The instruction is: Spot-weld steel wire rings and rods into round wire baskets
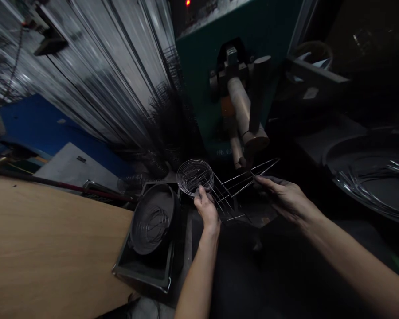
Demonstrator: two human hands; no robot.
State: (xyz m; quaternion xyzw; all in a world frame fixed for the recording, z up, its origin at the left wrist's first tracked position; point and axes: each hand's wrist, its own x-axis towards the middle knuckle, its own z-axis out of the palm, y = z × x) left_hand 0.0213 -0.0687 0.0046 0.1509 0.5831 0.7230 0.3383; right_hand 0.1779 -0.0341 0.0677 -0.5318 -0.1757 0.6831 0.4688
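My left hand (206, 207) is closed on the rim of a round wire basket frame (194, 176), held up in front of a green machine (249, 53). My right hand (281, 195) pinches a bundle of thin straight wire rods (249, 177) that point toward the basket and the machine's cylindrical arm (244, 115). More wire pieces (228, 206) lie between the two hands on the dark bench.
A dark round bowl-shaped form with a wire piece inside (153, 219) sits in a tray at the left. A wooden board (46, 248) fills the lower left. Stacks of wire coils (166, 110) stand behind. A large round pan with wires (372, 177) is at the right.
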